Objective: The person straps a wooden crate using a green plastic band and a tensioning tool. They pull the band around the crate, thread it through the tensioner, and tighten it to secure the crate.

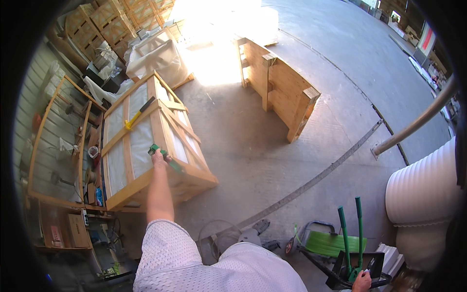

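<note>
My left hand is closed round a green strapping tool, held over the near part of a wooden crate. White sheeting shows between the crate's slats. Farther back on the crate lies a hand tool with a black handle and yellow end. At the lower right my right hand is at the strapping cart, its fingers bent by the base of a long-handled green tool. Whatever those fingers hold is too small to name. A roll of green strap sits on the cart.
A wooden pallet stands on edge ahead. White foam rolls stand at right, near a slanting pole. A wrapped crate is behind mine; a glass-paned frame and shelves line the left. A dark strip crosses the floor.
</note>
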### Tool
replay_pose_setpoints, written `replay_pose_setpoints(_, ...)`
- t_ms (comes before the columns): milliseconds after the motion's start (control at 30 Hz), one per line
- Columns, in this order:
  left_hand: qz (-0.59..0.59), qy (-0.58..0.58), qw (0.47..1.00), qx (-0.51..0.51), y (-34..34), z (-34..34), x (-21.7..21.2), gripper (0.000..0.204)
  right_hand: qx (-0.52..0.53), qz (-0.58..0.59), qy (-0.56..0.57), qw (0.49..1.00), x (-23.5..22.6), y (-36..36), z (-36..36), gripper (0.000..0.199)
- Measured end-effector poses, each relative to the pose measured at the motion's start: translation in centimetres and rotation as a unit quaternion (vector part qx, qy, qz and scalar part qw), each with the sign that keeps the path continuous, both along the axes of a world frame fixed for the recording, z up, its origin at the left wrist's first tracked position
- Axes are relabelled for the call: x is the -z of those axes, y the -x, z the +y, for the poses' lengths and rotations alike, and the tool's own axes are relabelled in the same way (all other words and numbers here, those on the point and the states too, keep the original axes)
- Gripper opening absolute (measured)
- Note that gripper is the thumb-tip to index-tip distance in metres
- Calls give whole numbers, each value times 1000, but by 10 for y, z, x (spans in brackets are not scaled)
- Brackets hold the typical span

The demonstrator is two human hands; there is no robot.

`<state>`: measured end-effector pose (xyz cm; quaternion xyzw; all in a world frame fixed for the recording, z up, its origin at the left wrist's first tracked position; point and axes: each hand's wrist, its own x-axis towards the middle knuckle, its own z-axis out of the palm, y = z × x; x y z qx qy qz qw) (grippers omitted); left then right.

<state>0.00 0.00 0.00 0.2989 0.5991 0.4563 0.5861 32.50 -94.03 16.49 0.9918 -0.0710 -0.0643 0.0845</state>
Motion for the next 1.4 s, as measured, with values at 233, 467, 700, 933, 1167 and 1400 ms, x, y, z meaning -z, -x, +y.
replay_pose_setpoints(233,-88,38,979,-178,2,-23,15,39,-29,-70,-30,997,29,-9,-4,28)
replay_pose_setpoints(467,137,172,950,222,-82,-203,134,28,-59,-181,-72,979,41,-10,-22,26)
replay_pose_setpoints(700,182,117,623,752,-222,-453,145,26,-36,-300,-105,948,24,-8,-25,24)
replay_pose_setpoints(933,124,-69,352,925,-332,-657,27,33,-19,-352,-105,930,33,-11,-36,20)
replay_pose_setpoints(1167,-16,-318,229,920,-418,-808,-24,32,-42,-182,-113,976,27,-8,-44,27)
replay_pose_setpoints(1400,-36,-455,176,872,-479,-957,-19,26,-46,-221,-122,967,23,-14,-48,22)
